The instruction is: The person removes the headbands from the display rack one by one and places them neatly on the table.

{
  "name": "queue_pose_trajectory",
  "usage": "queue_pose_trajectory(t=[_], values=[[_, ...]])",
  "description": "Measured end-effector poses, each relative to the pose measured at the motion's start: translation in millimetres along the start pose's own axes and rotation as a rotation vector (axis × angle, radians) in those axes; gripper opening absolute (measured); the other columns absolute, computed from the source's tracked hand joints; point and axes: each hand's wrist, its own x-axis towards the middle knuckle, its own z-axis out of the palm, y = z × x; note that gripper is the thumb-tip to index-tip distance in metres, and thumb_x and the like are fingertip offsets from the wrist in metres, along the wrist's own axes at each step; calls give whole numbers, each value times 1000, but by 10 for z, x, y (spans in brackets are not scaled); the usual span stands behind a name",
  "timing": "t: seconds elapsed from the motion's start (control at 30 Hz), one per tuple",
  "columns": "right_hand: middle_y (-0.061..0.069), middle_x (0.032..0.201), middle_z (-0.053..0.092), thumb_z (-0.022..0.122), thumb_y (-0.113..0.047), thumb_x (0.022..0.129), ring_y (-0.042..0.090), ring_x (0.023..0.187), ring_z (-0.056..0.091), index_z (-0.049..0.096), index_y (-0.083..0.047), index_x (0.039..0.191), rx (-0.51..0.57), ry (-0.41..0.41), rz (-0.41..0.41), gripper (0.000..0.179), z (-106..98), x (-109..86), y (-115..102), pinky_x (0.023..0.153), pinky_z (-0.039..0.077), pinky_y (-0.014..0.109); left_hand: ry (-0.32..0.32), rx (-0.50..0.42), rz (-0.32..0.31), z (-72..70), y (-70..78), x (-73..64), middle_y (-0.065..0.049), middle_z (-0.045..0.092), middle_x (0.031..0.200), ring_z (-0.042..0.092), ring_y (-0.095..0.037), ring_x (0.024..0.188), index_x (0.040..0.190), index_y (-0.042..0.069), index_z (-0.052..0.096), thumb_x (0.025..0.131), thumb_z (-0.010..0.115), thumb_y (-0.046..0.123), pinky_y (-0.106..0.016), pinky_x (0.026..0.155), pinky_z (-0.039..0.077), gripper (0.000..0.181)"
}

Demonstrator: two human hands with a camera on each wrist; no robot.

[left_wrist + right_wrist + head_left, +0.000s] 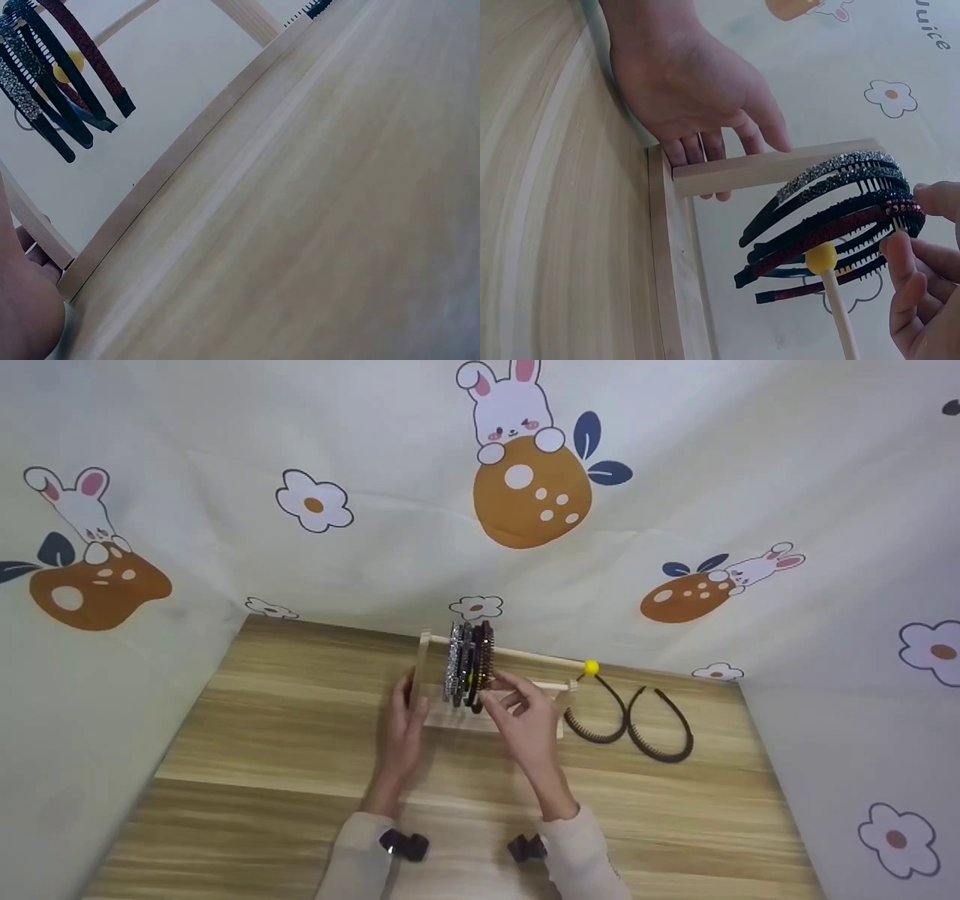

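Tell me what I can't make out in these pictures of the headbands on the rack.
- Exact count of hanging headbands: in the head view they overlap, hiding one another.
- Most of the left hand: cut off by the left edge of the left wrist view.
- Part of the right hand: cut off by the right edge of the right wrist view.
- Writing on the wall cloth: cut off by the right wrist view's top edge.

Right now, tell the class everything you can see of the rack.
The rack looks like pale wood: two uprights, a low bar between them, and rods, the upper one tipped with a yellow ball. It stands upright on the table. Headbands bunch around the upper rod near the left upright, which the left hand grips.
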Motion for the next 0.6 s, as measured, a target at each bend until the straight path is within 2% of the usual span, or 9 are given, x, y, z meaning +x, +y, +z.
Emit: queue_pose_trajectory(t=[0.2,0.43,0.6], values=[[16,105,82,92,-6,89,10,74,68,78,4,128,-20,-4,35,42,34,34,-59,62,53,18,1,42,-12,1,18,-5,-21,53,163,62,-44,135,169,7,42,116,54,27,-71,112,51,58],[18,99,80,90,-2,90,12,74,69,77,9,127,13,7,28,41,52,44,-61,63,55,18,-19,12,-18,10,12,1,-21,49,169,55,-47,145,170,7,39,115,52,25,-75,118,43,59],[17,97,79,90,-2,91,12,75,68,77,10,125,28,14,23,39,63,44,-35,66,58,18,-11,3,-13,7,-13,1,-22,51,167,58,-47,142,169,7,40,116,53,25,-74,115,47,58]])
